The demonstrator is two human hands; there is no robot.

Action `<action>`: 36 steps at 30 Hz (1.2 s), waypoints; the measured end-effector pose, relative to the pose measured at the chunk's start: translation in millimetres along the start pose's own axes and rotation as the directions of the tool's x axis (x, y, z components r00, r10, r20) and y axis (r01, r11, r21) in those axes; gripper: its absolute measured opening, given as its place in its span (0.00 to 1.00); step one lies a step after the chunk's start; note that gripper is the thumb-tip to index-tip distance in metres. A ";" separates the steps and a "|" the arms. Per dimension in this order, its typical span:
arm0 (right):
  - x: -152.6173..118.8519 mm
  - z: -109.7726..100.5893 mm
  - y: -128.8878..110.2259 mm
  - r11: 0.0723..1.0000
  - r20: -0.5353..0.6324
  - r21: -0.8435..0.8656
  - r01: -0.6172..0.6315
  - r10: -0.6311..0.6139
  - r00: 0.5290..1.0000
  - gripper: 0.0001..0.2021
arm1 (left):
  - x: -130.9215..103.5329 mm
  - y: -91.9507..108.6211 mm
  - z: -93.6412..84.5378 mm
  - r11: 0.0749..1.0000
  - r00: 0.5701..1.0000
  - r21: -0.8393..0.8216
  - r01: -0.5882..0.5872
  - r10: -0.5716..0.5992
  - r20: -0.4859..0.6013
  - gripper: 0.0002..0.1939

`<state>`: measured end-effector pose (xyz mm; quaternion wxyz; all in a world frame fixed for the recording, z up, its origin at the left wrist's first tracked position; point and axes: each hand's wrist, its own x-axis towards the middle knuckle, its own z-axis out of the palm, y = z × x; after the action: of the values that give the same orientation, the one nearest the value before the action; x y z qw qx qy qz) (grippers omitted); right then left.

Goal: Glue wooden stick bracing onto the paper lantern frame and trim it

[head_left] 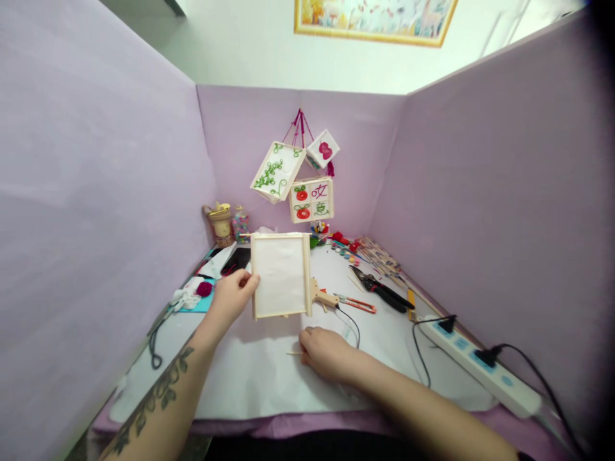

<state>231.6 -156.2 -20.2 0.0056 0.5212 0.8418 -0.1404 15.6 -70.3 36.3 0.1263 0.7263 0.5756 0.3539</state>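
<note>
My left hand (236, 291) grips the left edge of a wooden-framed white paper lantern (279, 275), thumb on the front rail, and holds it up above the table. Thin sticks poke out past its top corners. Low over the white tabletop, my right hand (327, 352) is closed, and a thin wooden stick (293, 353) juts out to the left of its fingers. Just behind the lantern's right side lies a beige glue gun (325, 298) with a black cord. Red-handled pliers (358, 303) rest to the right of it.
Black-handled shears (387, 294) and a yellow cutter (411, 304) lie on the right, near a white power strip (480, 365) with plugs. Decorated lanterns (311, 200) hang at the back. A drink cup (221, 224) stands back left; yarn (204, 289) lies nearer. Lilac panels surround the table.
</note>
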 end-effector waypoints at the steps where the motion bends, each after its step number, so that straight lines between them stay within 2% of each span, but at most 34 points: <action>1: -2.3 0.1 -0.6 1.000 0.007 -0.026 0.009 -0.008 1.000 0.11 | -7.6 -1.3 2.7 1.000 1.000 -0.014 -0.014 0.014 0.006 0.19; 5: -13.9 -2.9 2.2 0.986 0.016 -0.154 0.058 -0.056 0.998 0.15 | -39.7 -7.7 17.4 0.996 0.995 -0.048 -0.080 0.082 0.049 0.19; 8: -21.1 -4.4 7.8 0.982 0.036 -0.184 0.050 -0.044 0.998 0.16 | -56.7 -11.7 27.5 0.990 0.989 -0.065 -0.128 0.133 0.071 0.18; 11: -23.8 -1.8 16.7 0.985 0.043 -0.174 -0.003 0.011 0.999 0.17 | -64.7 -15.4 33.6 0.984 0.985 -0.078 -0.162 0.165 0.040 0.16; 16: -24.5 0.9 41.9 0.977 -0.031 -0.193 -0.093 0.089 0.996 0.18 | -67.2 -21.2 35.2 0.980 0.984 -0.089 -0.180 0.179 -0.019 0.16; 20: -30.0 -3.0 71.7 0.987 -0.122 -0.101 -0.121 0.108 0.987 0.18 | -67.6 -21.8 34.2 0.983 0.987 -0.090 -0.162 0.163 0.001 0.17; 23: -30.8 -4.3 95.2 0.987 -0.250 0.119 -0.106 0.133 0.959 0.16 | -67.4 -23.2 35.4 0.983 0.985 -0.073 -0.170 0.170 0.001 0.16; 26: -29.0 -11.0 109.2 0.895 -0.412 0.445 0.017 0.188 0.892 0.11 | -68.5 -27.7 36.5 0.977 0.979 -0.071 -0.201 0.199 -0.033 0.15; 28: -29.3 -24.9 108.1 0.808 -0.526 0.574 0.131 0.241 0.816 0.12 | -70.9 -28.5 33.7 0.968 0.964 -0.075 -0.238 0.226 -0.138 0.14; 29: -30.2 -35.5 103.9 0.790 -0.582 0.588 0.176 0.261 0.770 0.12 | -72.5 -26.5 30.4 0.960 0.943 -0.068 -0.271 0.250 -0.220 0.14; 30: -31.3 -48.4 97.6 0.794 -0.640 0.570 0.214 0.265 0.721 0.13 | -73.9 -22.2 25.8 0.947 0.908 -0.050 -0.317 0.287 -0.306 0.14; 32: -32.0 -79.2 80.7 0.858 -0.749 0.424 0.289 0.152 0.645 0.10 | -74.9 -6.8 13.5 0.898 0.805 0.018 -0.440 0.403 -0.435 0.11; 33: -30.8 -95.6 71.6 0.889 -0.799 0.324 0.323 0.074 0.596 0.08 | -73.9 3.7 6.7 0.859 0.751 0.058 -0.508 0.475 -0.459 0.10; 34: -28.2 -111.5 63.0 0.906 -0.828 0.228 0.357 -0.012 0.560 0.07 | -71.5 15.3 0.2 0.826 0.717 0.093 -0.556 0.533 -0.450 0.09; 36: -18.8 -139.2 49.7 0.915 -0.835 0.109 0.389 -0.128 0.535 0.06 | -63.0 38.4 -10.4 0.786 0.682 0.149 -0.600 0.600 -0.418 0.09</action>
<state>303.0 -118.2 105.0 -0.4762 0.3897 0.7883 -0.0033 31.9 -142.6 43.2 -0.1310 0.7736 0.3191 0.5315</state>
